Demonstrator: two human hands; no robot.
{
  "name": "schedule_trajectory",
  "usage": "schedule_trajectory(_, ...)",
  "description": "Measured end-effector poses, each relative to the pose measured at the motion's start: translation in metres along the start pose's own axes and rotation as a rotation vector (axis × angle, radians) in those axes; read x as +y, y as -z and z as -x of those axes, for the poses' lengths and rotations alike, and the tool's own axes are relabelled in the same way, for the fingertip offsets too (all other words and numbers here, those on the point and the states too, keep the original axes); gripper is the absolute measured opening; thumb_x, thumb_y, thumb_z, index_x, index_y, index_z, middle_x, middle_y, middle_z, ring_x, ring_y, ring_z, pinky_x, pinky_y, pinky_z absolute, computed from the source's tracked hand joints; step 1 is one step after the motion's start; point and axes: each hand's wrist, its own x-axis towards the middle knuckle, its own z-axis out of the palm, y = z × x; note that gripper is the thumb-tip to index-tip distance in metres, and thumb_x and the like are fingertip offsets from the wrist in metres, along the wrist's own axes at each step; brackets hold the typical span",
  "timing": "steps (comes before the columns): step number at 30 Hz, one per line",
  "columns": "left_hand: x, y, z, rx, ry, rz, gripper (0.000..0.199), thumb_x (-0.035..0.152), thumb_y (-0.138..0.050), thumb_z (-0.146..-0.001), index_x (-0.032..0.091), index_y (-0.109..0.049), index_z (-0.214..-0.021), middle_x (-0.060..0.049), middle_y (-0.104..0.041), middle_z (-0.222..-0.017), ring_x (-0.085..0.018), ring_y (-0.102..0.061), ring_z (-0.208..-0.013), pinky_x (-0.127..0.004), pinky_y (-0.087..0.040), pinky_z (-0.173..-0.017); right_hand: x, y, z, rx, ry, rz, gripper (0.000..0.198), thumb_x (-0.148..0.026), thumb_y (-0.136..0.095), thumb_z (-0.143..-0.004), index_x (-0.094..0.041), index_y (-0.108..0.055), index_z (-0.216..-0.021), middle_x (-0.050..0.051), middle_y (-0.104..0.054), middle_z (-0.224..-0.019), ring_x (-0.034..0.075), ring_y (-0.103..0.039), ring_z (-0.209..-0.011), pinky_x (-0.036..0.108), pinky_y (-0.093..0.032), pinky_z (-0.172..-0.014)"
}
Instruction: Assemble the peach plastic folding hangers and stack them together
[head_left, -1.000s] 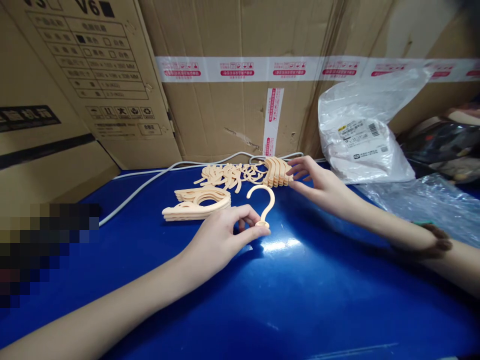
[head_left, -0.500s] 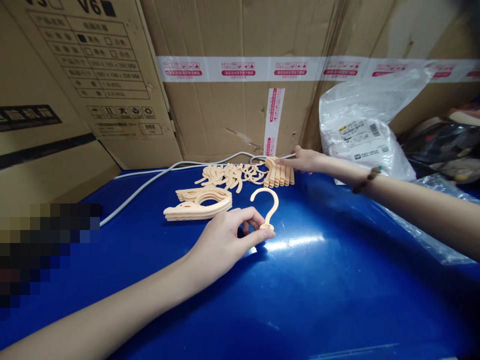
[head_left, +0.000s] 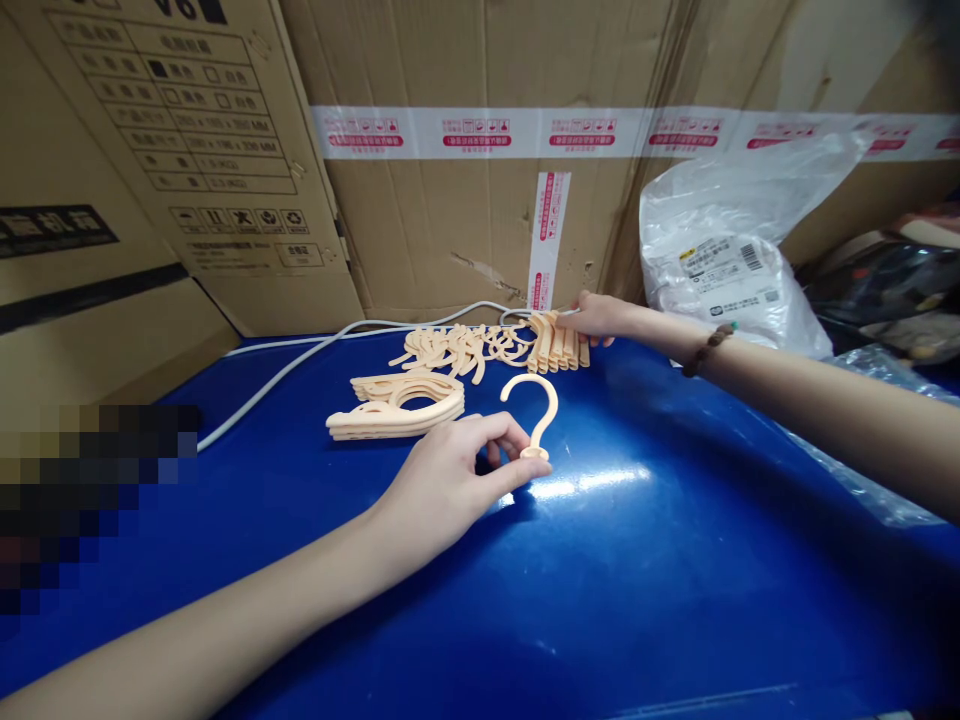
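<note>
Pinched between the thumb and fingers of my left hand is a cream plastic hanger hook, its curved end pointing up. Farther back, my right hand reaches over a row of cream hanger arms; its fingertips touch the row's top right part, with fingers stretched and somewhat apart. Left of that row lies a loose pile of hanger hooks. Behind my left hand's knuckles, several folding hangers are stacked flat.
A blue table lies beneath everything. Cardboard boxes stand along the back and left. A white cable runs behind the pieces. A clear plastic bag with labels sits at the back right, with more clear plastic nearer.
My right hand has shifted slightly left over the row of hanger arms, and its thumb has lowered. My left hand stays in place with the hook.
</note>
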Motion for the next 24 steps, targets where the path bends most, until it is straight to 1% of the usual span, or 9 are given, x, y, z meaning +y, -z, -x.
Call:
schedule_trajectory(3, 0.000, 0.000, 0.000, -0.005, 0.005, 0.001, 0.022, 0.043, -0.064, -0.085, 0.021, -0.066, -0.079, 0.007, -0.061, -0.068, -0.008, -0.041, -0.056, -0.022, -0.030, -0.055, 0.001, 0.002, 0.000, 0.003, 0.012, 0.000, 0.042, -0.052, -0.061, -0.079, -0.015, -0.062, -0.096, 0.007, -0.061, -0.056, 0.020, -0.058, -0.048, 0.032, -0.044, -0.043)
schedule_trajectory(10, 0.000, 0.000, 0.000, -0.010, 0.003, 0.009, 0.022, 0.042, -0.063, -0.086, 0.021, -0.066, -0.079, 0.007, -0.061, -0.068, -0.007, -0.042, -0.056, -0.022, -0.031, -0.055, 0.002, 0.004, 0.003, 0.026, 0.040, 0.020, 0.034, -0.049, -0.065, -0.077, -0.017, -0.063, -0.088, 0.006, -0.059, -0.051, 0.020, -0.056, -0.044, 0.033, -0.042, -0.043)
schedule_trajectory(14, 0.001, 0.000, 0.000, 0.004, 0.003, 0.032, 0.021, 0.041, -0.063, -0.086, 0.022, -0.065, -0.079, 0.008, -0.061, -0.069, -0.007, -0.041, -0.055, -0.022, -0.031, -0.054, -0.002, 0.017, 0.018, 0.103, 0.050, 0.025, 0.039, -0.052, -0.059, -0.080, -0.017, -0.061, -0.098, 0.005, -0.060, -0.056, 0.020, -0.057, -0.048, 0.033, -0.041, -0.046)
schedule_trajectory(16, 0.001, 0.000, 0.000, 0.022, 0.009, 0.037, 0.021, 0.041, -0.063, -0.086, 0.022, -0.065, -0.078, 0.008, -0.061, -0.068, -0.007, -0.041, -0.056, -0.022, -0.031, -0.054, -0.006, 0.025, 0.035, 0.157, 0.068, 0.028, 0.046, -0.054, -0.055, -0.083, -0.016, -0.056, -0.109, 0.006, -0.062, -0.063, 0.021, -0.059, -0.055, 0.032, -0.041, -0.050)
schedule_trajectory(18, 0.001, 0.000, 0.000, 0.052, 0.014, 0.036, 0.022, 0.042, -0.063, -0.086, 0.022, -0.064, -0.077, 0.008, -0.060, -0.068, -0.008, -0.042, -0.057, -0.022, -0.032, -0.055, -0.011, 0.027, 0.058, 0.166, 0.109, 0.029, 0.047, -0.051, -0.053, -0.085, -0.015, -0.052, -0.116, 0.007, -0.065, -0.072, 0.021, -0.061, -0.063, 0.030, -0.042, -0.054)
schedule_trajectory(20, 0.000, 0.000, 0.000, 0.086, 0.016, 0.034, 0.021, 0.041, -0.063, -0.086, 0.022, -0.064, -0.078, 0.008, -0.061, -0.070, -0.008, -0.044, -0.058, -0.022, -0.032, -0.055, -0.017, 0.023, 0.087, 0.135, 0.157, 0.041, 0.046, -0.048, -0.054, -0.083, -0.017, -0.053, -0.117, 0.008, -0.068, -0.080, 0.022, -0.063, -0.068, 0.029, -0.041, -0.056)
schedule_trajectory(21, 0.000, 0.000, 0.000, 0.098, 0.018, 0.035, 0.021, 0.041, -0.063, -0.086, 0.022, -0.065, -0.079, 0.008, -0.062, -0.071, -0.008, -0.045, -0.059, -0.022, -0.032, -0.055, -0.020, 0.019, 0.102, 0.120, 0.218, 0.084, 0.046, -0.047, -0.054, -0.084, -0.017, -0.053, -0.118, 0.010, -0.068, -0.086, 0.023, -0.063, -0.073, 0.029, -0.040, -0.057)
schedule_trajectory(22, 0.000, 0.000, 0.001, 0.105, 0.021, 0.036, 0.021, 0.041, -0.063, -0.086, 0.022, -0.065, -0.079, 0.008, -0.062, -0.071, -0.008, -0.045, -0.059, -0.022, -0.032, -0.055, -0.023, 0.014, 0.116, 0.110, 0.262, 0.138, 0.047, -0.047, -0.051, -0.085, -0.016, -0.051, -0.120, 0.010, -0.069, -0.088, 0.023, -0.063, -0.073, 0.029, -0.038, -0.057)
schedule_trajectory(24, 0.000, -0.001, 0.000, 0.106, 0.028, 0.044, 0.021, 0.041, -0.062, -0.087, 0.022, -0.064, -0.079, 0.007, -0.062, -0.071, -0.008, -0.045, -0.058, -0.022, -0.033, -0.054, -0.030, 0.002, 0.142, 0.015, 0.324, 0.244, 0.052, -0.043, -0.049, -0.085, -0.015, -0.045, -0.129, 0.009, -0.070, -0.086, 0.024, -0.064, -0.070, 0.029, -0.034, -0.053)
